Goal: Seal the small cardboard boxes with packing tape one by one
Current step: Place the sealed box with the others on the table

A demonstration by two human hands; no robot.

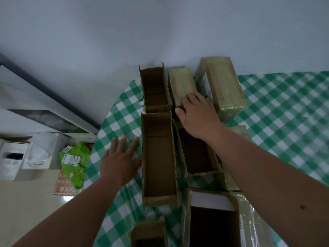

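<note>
Both bare forearms filled the bottom of the view, reaching up over a counter (284, 107) draped in green-and-white checked cloth. Taking the long open-topped brown cardboard box (158, 157) in the middle as landmark, the left hand (119, 161) lay flat on the cloth just to its left, fingers straight and spread, its grip released and holding nothing, the thumb side close against the box wall. The right hand (195, 113) had reached beyond and to the right of that landmark, resting palm-down on the near end of a small closed cardboard box wrapped in yellowish tape (181, 82); its fingers draped over the box top and the thumb hung at the near-left corner, so the grip looked loosely laid rather than clenched, though whether it truly pinched the box I could not tell. That small box ran lengthwise away from the person, parallel to the landmark, so the right hand was plainly the nearer one. A second open brown carton (154, 88) stood directly beyond the landmark, a larger taped box (224, 86) lay to the far right, and another open box (197, 152) sat under the right wrist. No tape roll showed anywhere. Drawing the small box nearer would probably mean sliding it along its long axis toward the body.
</note>
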